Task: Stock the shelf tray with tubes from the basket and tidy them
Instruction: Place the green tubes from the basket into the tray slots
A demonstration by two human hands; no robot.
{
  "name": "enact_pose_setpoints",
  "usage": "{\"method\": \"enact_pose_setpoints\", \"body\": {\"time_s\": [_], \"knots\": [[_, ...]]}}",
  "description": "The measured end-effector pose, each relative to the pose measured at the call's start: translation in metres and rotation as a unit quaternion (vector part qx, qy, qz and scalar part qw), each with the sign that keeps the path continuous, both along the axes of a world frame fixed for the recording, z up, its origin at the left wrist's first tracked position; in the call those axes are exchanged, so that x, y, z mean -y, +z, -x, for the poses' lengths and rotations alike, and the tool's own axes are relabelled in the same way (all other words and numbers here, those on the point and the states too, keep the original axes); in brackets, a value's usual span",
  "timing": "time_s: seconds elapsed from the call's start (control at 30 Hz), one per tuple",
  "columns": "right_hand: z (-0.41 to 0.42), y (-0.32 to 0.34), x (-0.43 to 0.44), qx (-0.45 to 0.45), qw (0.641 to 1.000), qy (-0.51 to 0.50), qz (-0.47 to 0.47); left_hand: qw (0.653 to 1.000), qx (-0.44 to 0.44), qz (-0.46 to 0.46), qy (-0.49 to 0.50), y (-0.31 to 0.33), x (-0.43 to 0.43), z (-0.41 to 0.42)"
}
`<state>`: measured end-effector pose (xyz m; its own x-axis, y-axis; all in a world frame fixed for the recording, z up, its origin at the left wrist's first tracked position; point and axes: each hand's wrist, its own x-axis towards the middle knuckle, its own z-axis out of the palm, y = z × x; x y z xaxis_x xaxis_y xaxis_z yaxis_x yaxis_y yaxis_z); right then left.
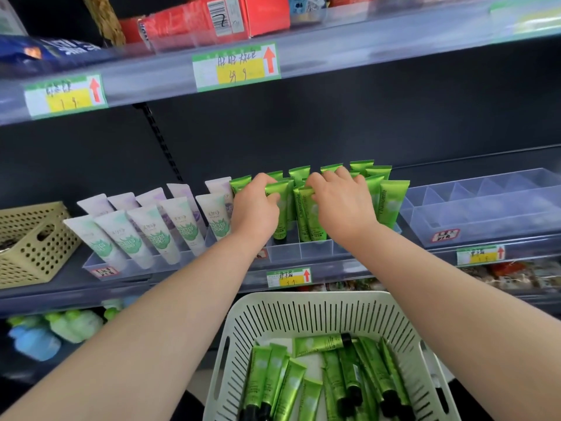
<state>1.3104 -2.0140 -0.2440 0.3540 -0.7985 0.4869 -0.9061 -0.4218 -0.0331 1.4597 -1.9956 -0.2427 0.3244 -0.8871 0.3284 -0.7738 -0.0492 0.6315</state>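
Several green tubes stand cap-down in a clear divided shelf tray on the middle shelf. My left hand grips the top of one green tube in the front row. My right hand pinches the crimped top of a neighbouring green tube, fingers curled over it. Below, a white slotted basket holds several more green tubes lying loose, black caps mostly toward me.
White and lilac tubes fill a tray to the left, beside a beige perforated basket. An unfilled clear divided tray sits to the right. Red boxes sit on the upper shelf; bottles on the lower one.
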Motion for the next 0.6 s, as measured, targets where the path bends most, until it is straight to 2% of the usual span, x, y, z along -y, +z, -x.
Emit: {"method": "enact_pose_setpoints", "body": {"time_s": [0.2,0.37,0.6], "knots": [[0.007,-0.009,-0.001,-0.046,0.999,-0.011,-0.017,1.000,0.020,-0.015,-0.003,-0.003,0.010,-0.004],[0.007,-0.011,-0.001,-0.024,1.000,-0.001,0.015,0.999,0.026,-0.034,-0.002,-0.005,0.018,-0.005],[0.006,-0.018,-0.007,0.002,0.997,0.008,0.075,0.999,0.033,0.002,0.001,-0.004,0.017,-0.008]]}}
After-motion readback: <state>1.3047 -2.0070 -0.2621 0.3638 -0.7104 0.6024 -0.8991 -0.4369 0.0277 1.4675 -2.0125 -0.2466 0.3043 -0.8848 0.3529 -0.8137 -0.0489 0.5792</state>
